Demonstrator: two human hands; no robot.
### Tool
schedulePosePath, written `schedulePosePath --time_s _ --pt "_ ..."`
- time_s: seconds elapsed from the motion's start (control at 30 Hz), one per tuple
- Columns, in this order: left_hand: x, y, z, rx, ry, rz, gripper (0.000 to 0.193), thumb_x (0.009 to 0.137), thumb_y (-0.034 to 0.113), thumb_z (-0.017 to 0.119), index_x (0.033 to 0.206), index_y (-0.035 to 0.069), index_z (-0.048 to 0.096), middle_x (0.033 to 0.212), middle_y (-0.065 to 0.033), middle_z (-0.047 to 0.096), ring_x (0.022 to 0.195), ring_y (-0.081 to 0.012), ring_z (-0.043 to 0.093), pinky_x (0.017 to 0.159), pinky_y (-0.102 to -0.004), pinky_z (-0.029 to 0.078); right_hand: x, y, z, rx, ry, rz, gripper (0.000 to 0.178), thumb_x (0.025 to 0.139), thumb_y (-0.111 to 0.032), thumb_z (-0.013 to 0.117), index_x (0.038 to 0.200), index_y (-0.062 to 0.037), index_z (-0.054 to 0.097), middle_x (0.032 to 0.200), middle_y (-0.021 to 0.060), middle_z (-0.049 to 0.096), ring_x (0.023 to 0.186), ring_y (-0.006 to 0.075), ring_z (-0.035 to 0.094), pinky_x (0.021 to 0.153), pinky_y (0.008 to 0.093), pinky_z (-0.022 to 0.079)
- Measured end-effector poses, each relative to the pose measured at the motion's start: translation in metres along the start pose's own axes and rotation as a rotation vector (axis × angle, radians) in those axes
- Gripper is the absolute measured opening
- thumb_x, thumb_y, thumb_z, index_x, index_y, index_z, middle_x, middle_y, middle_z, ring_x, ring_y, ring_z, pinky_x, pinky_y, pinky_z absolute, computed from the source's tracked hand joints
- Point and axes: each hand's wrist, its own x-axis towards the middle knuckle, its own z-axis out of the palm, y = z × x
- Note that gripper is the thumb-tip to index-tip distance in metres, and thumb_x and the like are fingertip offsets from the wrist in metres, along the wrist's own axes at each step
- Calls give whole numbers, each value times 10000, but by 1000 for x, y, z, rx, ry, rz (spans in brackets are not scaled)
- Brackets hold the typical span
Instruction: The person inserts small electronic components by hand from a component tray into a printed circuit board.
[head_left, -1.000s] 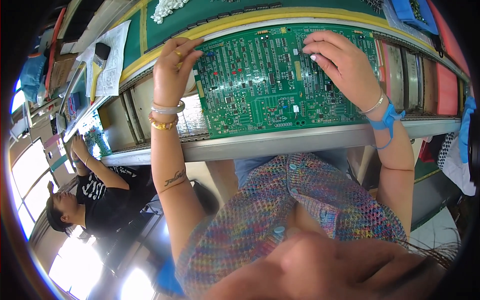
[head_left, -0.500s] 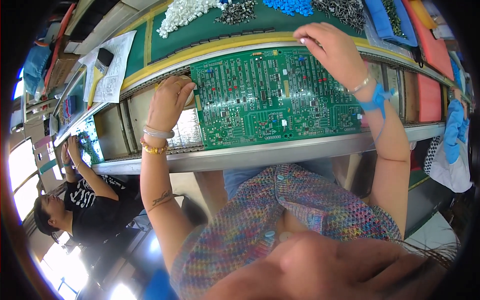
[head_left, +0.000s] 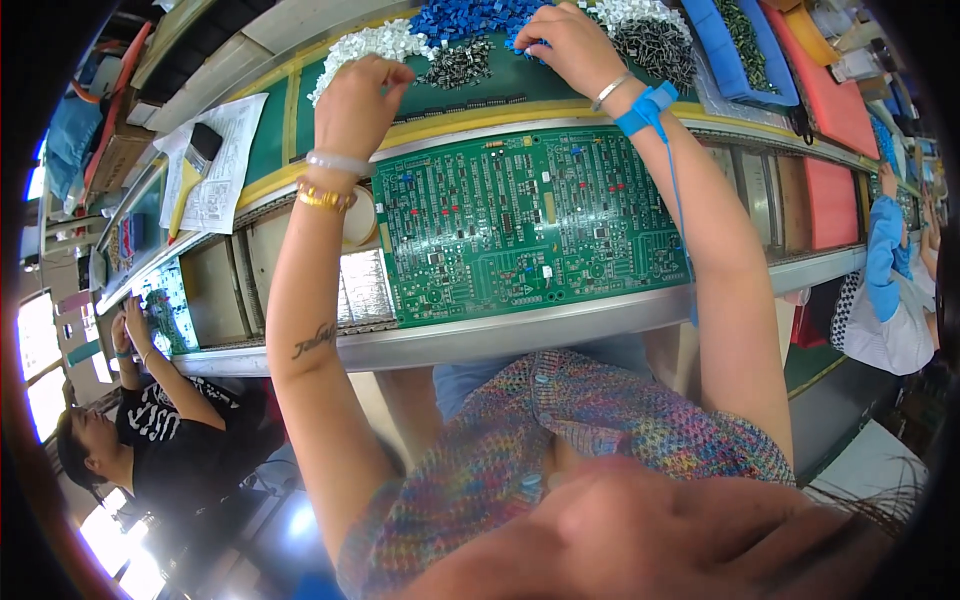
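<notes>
Apparently the right hand [head_left: 575, 45] has its fingers bent toward the thumb at the edge of the blue parts [head_left: 470, 20] heaped on the green desk [head_left: 570, 92]; whether its grip holds one, I cannot tell. The left hand [head_left: 355, 105] curls loosely near the white parts [head_left: 375, 42], contents hidden. Blue pieces seem light and stiff, best pinched by their sides.

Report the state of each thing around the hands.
Left hand: raised, curled; grip unclear.
Right hand: curled at the blue parts heap; grip unclear.
Circuit board: flat, many components mounted.
Blue parts heap: loose, unsorted by row.
Blue tray: open, holding small parts.
Brush: lying on a paper sheet.
Wrist strap: around the right wrist.
</notes>
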Motion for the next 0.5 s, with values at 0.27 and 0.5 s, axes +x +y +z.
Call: schedulePosePath --time_s 0.27,0.5 --pt "35 -16 17 117 27 45 143 794 147 668 925 174 720 937 -27 657 905 -250 615 751 -362 505 23 -13 13 -73 -320 323 118 843 -156 636 951 -120 670 894 27 655 904 225 594 777 366 492" --pt "43 -10 24 141 58 132 141 774 164 696 911 174 728 954 -18 642 943 -252 593 776 -368 508 33 -20 13 10 -296 361 126 842 -193 642 947 -135 681 844 36 682 825 230 635 726 367 511"
